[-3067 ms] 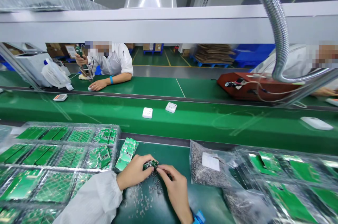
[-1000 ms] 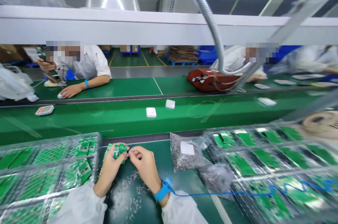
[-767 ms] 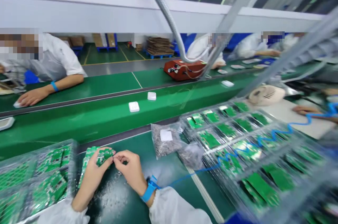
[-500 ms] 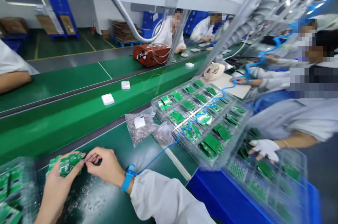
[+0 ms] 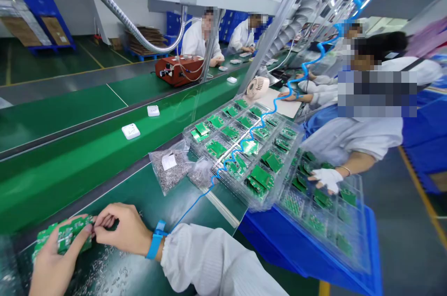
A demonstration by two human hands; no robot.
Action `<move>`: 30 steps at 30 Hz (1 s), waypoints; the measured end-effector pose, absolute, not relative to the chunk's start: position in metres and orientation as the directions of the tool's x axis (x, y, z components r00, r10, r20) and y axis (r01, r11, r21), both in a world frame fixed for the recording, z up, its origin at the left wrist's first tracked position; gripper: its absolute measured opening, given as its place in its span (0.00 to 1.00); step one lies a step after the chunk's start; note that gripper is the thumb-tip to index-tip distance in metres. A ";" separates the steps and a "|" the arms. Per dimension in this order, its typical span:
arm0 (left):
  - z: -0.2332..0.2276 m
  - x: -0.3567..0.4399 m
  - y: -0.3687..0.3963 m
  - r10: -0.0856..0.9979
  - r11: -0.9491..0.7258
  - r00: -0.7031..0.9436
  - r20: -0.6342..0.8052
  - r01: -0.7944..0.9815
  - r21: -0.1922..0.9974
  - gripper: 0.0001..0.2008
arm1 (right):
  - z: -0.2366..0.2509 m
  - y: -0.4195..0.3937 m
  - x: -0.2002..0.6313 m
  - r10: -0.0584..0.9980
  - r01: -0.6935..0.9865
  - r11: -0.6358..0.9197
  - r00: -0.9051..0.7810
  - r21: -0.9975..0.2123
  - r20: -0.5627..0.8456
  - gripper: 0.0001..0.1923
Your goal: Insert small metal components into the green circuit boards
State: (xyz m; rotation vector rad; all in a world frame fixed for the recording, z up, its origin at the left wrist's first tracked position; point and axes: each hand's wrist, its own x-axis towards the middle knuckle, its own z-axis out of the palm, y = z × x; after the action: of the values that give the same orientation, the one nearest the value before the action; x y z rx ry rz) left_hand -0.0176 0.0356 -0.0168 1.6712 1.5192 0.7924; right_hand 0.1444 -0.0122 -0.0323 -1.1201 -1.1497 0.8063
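My left hand (image 5: pixel 57 259), at the lower left, is closed around a green circuit board (image 5: pixel 71 234), thumb and fingers at its edges. More green board shows beyond the fingers; I cannot tell whether it is a second one. My right hand (image 5: pixel 122 231) pinches at the board's right edge, thumb and index finger together. Whatever lies between those fingertips is too small to make out. A blue wrist strap (image 5: pixel 156 240) with a coiled blue cord circles my right wrist. Small shiny pieces (image 5: pixel 108 270) lie scattered on the green tabletop under my hands.
Plastic bags of small parts (image 5: pixel 170 168) lie ahead. Right of them stands a clear compartment tray (image 5: pixel 256 200) of green boards. A co-worker's white-gloved hand (image 5: pixel 326 179) reaches into another tray over a blue bin (image 5: pixel 296 249). White devices (image 5: pixel 131 131) sit on the green conveyor (image 5: pixel 87 156).
The view has turned to the right, so the scene sits further left and the tray at the left edge is mostly out of frame. My hands stay together at the board's edge.
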 end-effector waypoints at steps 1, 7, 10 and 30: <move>-0.017 -0.016 0.036 0.991 0.000 0.117 -0.072 0.529 0.848 0.23 | -0.033 -0.012 0.144 0.927 0.050 0.276 0.249 -0.960 0.280 0.05; -0.007 -0.006 0.024 0.957 -0.027 0.277 -0.082 0.370 0.929 0.20 | -0.025 -0.023 0.141 0.928 0.059 0.147 0.337 -0.987 0.158 0.05; -0.003 -0.003 0.017 0.961 -0.031 0.273 -0.053 0.294 0.955 0.17 | -0.026 -0.025 0.142 0.922 0.070 0.148 0.352 -0.987 0.163 0.05; 0.001 0.002 -0.003 0.926 0.066 0.358 -0.122 0.165 0.984 0.21 | -0.037 -0.027 0.146 0.921 0.010 0.107 0.375 -0.994 0.103 0.12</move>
State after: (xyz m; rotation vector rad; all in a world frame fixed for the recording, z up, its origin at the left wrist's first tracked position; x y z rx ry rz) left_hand 0.0022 -0.0029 0.0007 1.4001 1.0740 0.7848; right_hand 0.1463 -0.0270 -0.0368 -1.2812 -0.9648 0.8531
